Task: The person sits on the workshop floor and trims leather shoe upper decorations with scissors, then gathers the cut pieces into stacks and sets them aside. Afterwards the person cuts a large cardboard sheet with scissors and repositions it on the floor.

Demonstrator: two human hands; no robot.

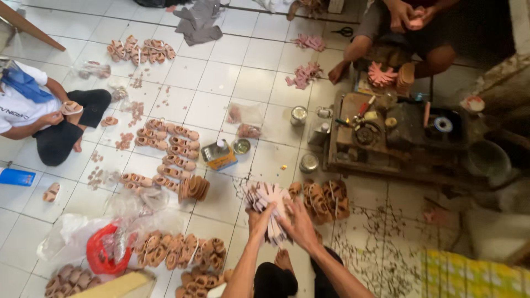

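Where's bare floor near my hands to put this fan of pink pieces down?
Both hands, left hand and right hand, hold the fan of pale pink flat pieces. Bare white tiles lie just ahead, between the yellow-and-blue rectangular tin and the small round metal can. Crowded: the tan sandal stacks at right and the rows of small tan sandals at left.

Fanned stack of cut pieces (269,205) between both hands, bundled soles (326,200) just right of it, rows of sandals (168,149) left on floor (254,83), low workbench (386,132) behind right.
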